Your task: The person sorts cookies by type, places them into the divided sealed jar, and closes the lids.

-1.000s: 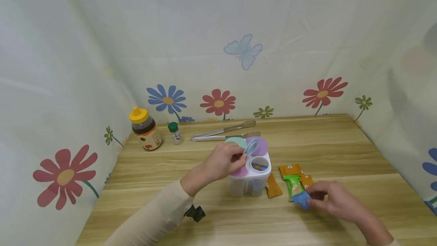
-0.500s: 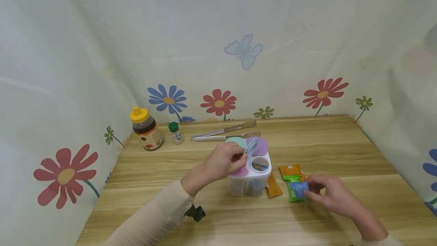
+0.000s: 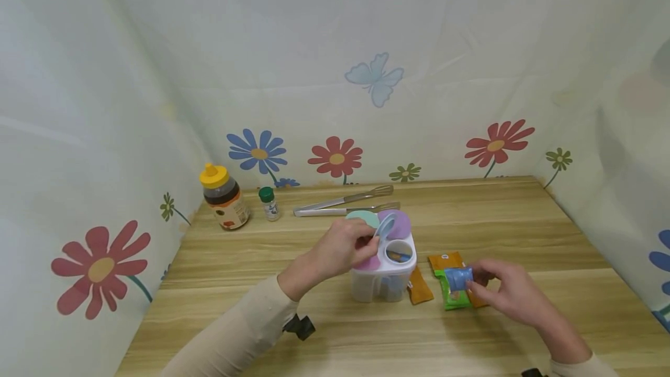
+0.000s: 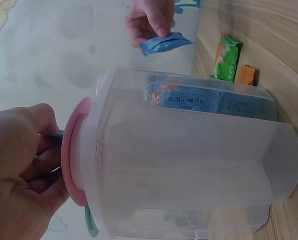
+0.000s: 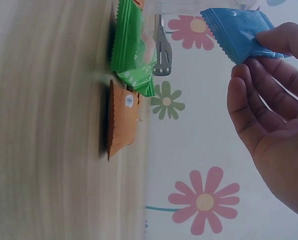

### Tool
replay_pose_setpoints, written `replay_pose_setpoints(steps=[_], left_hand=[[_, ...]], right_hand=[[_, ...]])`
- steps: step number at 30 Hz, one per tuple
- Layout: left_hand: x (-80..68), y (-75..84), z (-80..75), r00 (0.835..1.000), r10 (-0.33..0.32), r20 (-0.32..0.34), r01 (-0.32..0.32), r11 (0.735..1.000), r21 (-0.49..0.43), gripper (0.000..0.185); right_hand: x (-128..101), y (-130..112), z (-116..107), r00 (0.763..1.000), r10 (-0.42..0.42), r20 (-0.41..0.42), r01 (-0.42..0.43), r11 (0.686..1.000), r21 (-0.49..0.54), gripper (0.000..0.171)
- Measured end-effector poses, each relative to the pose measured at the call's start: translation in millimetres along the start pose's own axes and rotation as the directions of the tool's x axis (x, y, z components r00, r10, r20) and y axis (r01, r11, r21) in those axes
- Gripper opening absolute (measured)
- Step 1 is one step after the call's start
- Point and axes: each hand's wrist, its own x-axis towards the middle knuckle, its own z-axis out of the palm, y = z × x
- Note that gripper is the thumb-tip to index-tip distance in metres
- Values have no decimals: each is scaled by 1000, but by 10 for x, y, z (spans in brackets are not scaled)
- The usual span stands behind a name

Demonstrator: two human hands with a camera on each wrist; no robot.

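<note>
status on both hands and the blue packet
Left hand holds light-blue lid up. Right hand pinches blue packet in midair. Nothing seen blocking uncovered opening.

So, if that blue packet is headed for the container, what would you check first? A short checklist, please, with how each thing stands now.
1. Blue packet pinched in the right hand: ok, lifted off the table.
2. Light-blue lid held up by the left hand: ok.
3. Round opening uncovered: ok.
4. Container upright: ok.
5. Packet over the opening: not ok, it's to the right, above the green packet.
6. Enough room inside: cannot tell; blue wrappers show through the wall.
</note>
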Motion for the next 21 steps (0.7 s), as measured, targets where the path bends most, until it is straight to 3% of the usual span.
replay_pose_setpoints(steps=[9,21], left_hand=[[-5,0,-4,1000,12,-9,-12,1000,0,9],[1,-16,21,1000,14,-15,-14,1000,6,8]], right_hand=[[89,-5,9,991,-13,-129,7,999,-42,23],[262,-127,-50,982,-94,-162,85,994,-63,22]])
